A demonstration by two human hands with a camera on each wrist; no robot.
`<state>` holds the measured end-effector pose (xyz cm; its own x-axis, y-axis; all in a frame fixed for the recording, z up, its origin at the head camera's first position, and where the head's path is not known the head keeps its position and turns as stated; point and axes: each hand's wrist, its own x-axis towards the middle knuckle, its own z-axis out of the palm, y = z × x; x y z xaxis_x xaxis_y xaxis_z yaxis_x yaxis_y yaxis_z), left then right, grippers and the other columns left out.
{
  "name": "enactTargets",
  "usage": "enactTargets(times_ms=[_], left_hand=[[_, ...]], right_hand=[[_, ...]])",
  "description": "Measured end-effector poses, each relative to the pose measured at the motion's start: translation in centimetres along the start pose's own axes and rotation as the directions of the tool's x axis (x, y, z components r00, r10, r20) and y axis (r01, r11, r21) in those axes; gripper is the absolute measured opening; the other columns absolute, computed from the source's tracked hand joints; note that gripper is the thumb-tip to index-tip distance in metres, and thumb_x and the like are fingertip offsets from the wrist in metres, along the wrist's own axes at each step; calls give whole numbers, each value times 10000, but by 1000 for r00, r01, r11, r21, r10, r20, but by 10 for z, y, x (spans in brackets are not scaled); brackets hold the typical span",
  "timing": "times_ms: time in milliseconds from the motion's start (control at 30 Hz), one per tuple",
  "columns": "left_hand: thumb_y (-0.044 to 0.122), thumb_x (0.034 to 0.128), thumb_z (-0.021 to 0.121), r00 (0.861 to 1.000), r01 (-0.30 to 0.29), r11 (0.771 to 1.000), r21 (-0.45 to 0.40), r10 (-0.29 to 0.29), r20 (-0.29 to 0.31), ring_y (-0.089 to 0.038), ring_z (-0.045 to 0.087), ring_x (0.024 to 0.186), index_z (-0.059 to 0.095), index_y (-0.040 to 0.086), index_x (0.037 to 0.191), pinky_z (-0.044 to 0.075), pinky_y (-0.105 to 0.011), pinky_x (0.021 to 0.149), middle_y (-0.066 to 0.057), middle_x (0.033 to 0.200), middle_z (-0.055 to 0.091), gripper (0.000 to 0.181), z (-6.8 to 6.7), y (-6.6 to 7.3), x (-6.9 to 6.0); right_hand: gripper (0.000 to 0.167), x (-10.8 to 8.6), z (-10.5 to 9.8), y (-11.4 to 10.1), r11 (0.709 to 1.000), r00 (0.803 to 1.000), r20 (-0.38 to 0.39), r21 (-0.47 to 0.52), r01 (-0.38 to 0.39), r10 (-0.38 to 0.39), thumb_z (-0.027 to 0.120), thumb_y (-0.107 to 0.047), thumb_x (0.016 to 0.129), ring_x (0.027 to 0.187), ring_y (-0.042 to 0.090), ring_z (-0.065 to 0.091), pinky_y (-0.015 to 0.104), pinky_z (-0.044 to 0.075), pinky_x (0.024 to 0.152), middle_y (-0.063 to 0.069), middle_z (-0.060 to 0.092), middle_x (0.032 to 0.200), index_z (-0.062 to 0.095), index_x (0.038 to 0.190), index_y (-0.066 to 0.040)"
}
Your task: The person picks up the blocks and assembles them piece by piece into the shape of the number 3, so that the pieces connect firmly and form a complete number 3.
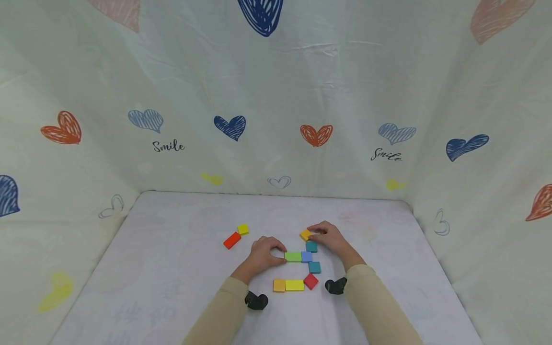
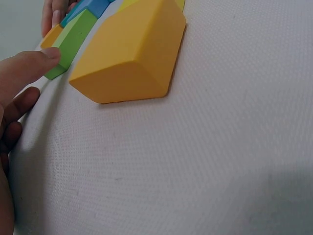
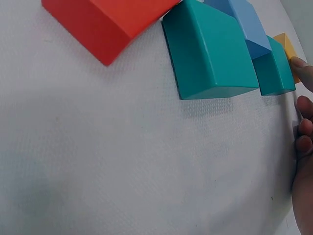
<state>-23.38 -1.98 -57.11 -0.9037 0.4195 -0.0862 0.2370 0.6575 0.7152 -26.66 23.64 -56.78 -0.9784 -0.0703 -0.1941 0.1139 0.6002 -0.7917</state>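
My left hand (image 1: 264,255) has its thumb and index finger about the left end of a light green block (image 1: 293,257). In the left wrist view the thumb touches the green block (image 2: 73,41). The green block's right end meets a light blue block (image 1: 306,257). Farther back, my right hand (image 1: 331,238) pinches a yellow-orange block (image 1: 305,235), which sits at an angle by a teal block (image 1: 311,247). Another teal block (image 1: 314,267) lies in front of the blue one, and a red block (image 1: 311,281) stands turned at its near corner.
An orange block (image 1: 279,285) and a yellow block (image 1: 294,285) form a near row beside the red one. Left of the hands lie a red-orange block (image 1: 232,240) and a small yellow block (image 1: 243,229). A heart-printed cloth (image 1: 276,96) surrounds the white table (image 1: 172,249).
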Motion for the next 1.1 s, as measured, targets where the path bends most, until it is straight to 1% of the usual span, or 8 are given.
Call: enactTargets(times_ms=[167, 267, 633, 933, 1000, 1100], left_hand=[[276, 792, 820, 1000, 11, 1000, -1, -11, 0, -148, 470, 1033, 697, 269, 953, 334, -407, 918, 169, 942, 598, 202, 1, -1, 1], [273, 793, 821, 1000, 7, 1000, 0, -7, -2, -151, 471, 1030, 698, 265, 954, 336, -410, 914, 165, 944, 600, 203, 2, -1, 1], [278, 793, 820, 1000, 12, 1000, -4, -12, -6, -153, 472, 1031, 697, 269, 950, 337, -411, 914, 162, 947, 599, 200, 1, 1, 1], [277, 799, 815, 1000, 4, 1000, -7, -4, -6, -152, 466, 1024, 698, 264, 965, 336, -410, 908, 163, 950, 599, 203, -1, 2, 0], [275, 800, 814, 1000, 4, 1000, -16, -4, -4, -151, 469, 1018, 700, 254, 990, 341, -408, 907, 159, 951, 601, 223, -2, 2, -1], [251, 809, 808, 1000, 23, 997, -67, -23, -2, -151, 488, 1005, 691, 230, 1058, 379, -394, 920, 136, 970, 599, 276, -5, 2, -4]], right_hand=[[204, -1, 0, -1, 1000, 1000, -4, 11, -2, 2, 738, -181, 880, 946, 215, 480, 333, 422, 796, 6, 587, 1042, 751, 1083, -170], [201, -1, 0, -1, 1000, 1000, -5, 12, -1, 1, 740, -182, 879, 943, 212, 479, 330, 421, 790, 5, 586, 1041, 752, 1079, -170], [192, 1, 0, 1, 1000, 1000, 1, -5, 7, -7, 753, -195, 869, 921, 213, 474, 321, 415, 764, 3, 581, 1014, 764, 1060, -189], [188, -1, -1, -1, 1000, 1000, -2, 0, 13, -13, 749, -205, 873, 949, 210, 491, 341, 430, 809, -2, 591, 1037, 763, 1059, -185], [189, -1, -1, -1, 1000, 1000, -5, 4, 8, -8, 748, -213, 874, 953, 215, 494, 346, 432, 812, 0, 593, 1041, 762, 1060, -186], [200, -1, 0, 1, 1000, 1000, 0, 6, 2, -3, 743, -235, 878, 977, 215, 499, 359, 436, 839, -2, 595, 1061, 757, 1072, -189]])
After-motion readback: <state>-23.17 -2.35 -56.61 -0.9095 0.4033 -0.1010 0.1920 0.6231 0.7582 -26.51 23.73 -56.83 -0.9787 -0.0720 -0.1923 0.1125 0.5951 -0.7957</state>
